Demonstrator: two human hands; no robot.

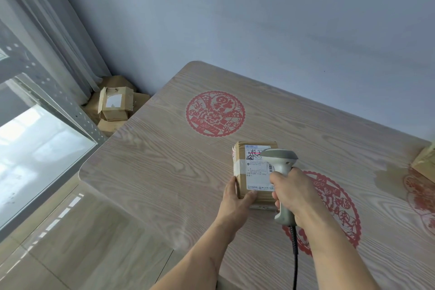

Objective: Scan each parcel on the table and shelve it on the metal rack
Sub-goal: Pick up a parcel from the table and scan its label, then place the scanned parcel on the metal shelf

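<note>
A small brown cardboard parcel (242, 167) with a white shipping label lies on the wooden table (153, 172). My left hand (235, 200) grips its near left corner, thumb on the side and fingers on top. My right hand (292, 193) holds a grey barcode scanner (279, 158) by its handle, the head over the label's far end, where a red line of light falls. The scanner's black coiled cable hangs down toward me. The metal rack (54, 99) with perforated grey posts stands at the left.
Another cardboard parcel (424, 162) shows at the table's right edge. Several cardboard boxes (115, 103) are piled on the floor in the corner by the curtain. Red paper-cut decorations (215, 113) lie flat on the table. A grey wall is behind.
</note>
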